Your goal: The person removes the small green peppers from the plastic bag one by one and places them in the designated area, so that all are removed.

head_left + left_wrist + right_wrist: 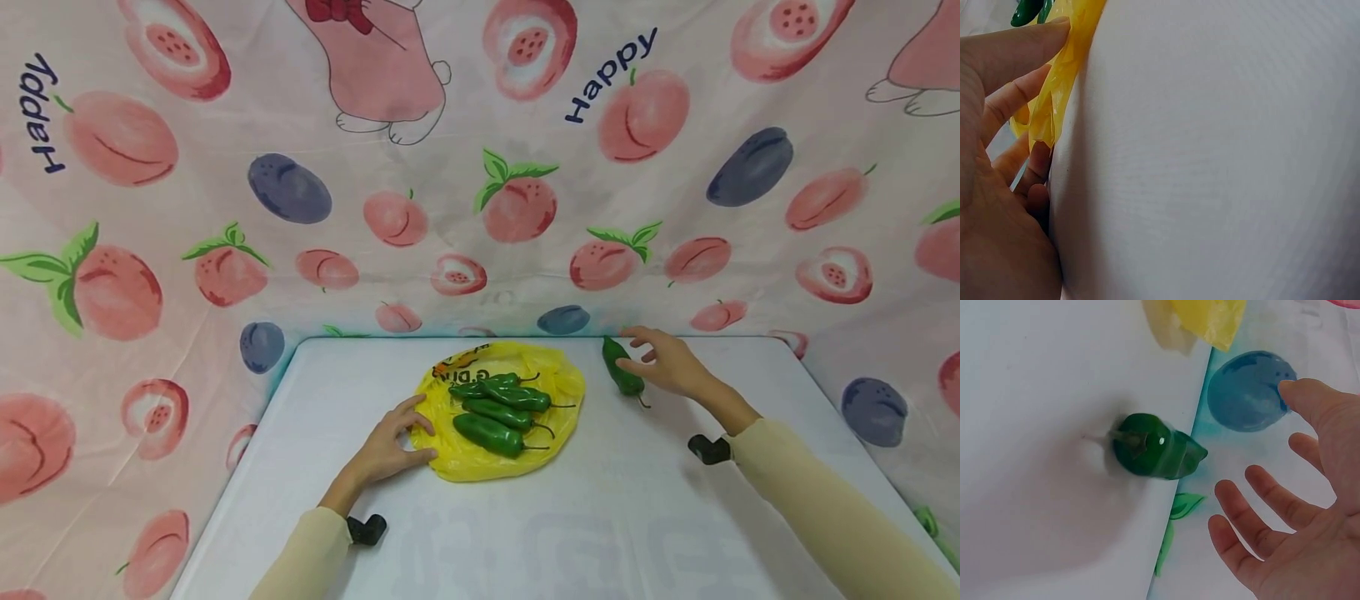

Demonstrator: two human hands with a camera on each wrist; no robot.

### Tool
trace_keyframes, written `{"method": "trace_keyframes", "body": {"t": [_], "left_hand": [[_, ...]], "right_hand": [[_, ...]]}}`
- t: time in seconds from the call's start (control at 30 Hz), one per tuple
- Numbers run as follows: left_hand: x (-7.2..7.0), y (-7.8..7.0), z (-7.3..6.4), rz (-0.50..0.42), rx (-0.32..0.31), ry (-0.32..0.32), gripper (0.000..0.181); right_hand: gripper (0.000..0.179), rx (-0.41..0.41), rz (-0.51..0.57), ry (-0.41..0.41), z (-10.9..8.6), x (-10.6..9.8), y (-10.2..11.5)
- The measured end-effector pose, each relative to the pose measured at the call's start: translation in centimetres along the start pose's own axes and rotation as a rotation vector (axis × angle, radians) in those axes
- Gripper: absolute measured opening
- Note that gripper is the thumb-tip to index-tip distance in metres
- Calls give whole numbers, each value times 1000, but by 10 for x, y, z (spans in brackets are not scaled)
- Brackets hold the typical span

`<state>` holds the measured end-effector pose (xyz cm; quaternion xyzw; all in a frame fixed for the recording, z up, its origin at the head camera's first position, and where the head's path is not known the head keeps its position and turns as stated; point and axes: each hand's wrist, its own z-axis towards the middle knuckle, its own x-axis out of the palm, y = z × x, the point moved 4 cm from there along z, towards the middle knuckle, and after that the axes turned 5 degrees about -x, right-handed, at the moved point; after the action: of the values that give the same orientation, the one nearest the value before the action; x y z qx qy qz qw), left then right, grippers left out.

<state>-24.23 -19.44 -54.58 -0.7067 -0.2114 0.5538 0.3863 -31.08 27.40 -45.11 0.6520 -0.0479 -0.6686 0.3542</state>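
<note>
A yellow plastic bag (465, 468) lies spread on the white table, with several green chili peppers (489, 435) bunched on top, stems to the right. My left hand (386, 442) rests at the bag's left edge, fingers spread and gently bent. In the left wrist view the thumb (1029, 50) touches the yellow plastic, which partly hides the other fingers. A single green pepper (621, 371) lies apart, right of the bag near the table's back edge. Beside it my right hand (667, 364) hovers with parted fingers, holding nothing; the right wrist view shows a gap between fingers and pepper (1154, 447).
The white table (600, 517) ends at the back against a hanging pink cloth (450, 150) printed with peaches and plums. The cloth also rises on the left and right sides. A small black device (367, 530) sits at each wrist.
</note>
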Motion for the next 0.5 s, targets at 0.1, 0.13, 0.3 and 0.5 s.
{"method": "trace_keyframes", "body": {"t": [0.1, 0.13, 0.3, 0.5], "left_hand": [[0, 0, 0, -1, 0, 1, 26], [0, 0, 0, -2, -1, 2, 26], [0, 1, 0, 3, 1, 0, 26], [0, 1, 1, 5, 16, -3, 26]], "right_hand": [[55, -10, 7, -6, 1, 1, 4], [55, -17, 11, -9, 1, 1, 5], [54, -62, 24, -25, 2, 1, 12], [55, -96, 37, -25, 6, 3, 22]]}}
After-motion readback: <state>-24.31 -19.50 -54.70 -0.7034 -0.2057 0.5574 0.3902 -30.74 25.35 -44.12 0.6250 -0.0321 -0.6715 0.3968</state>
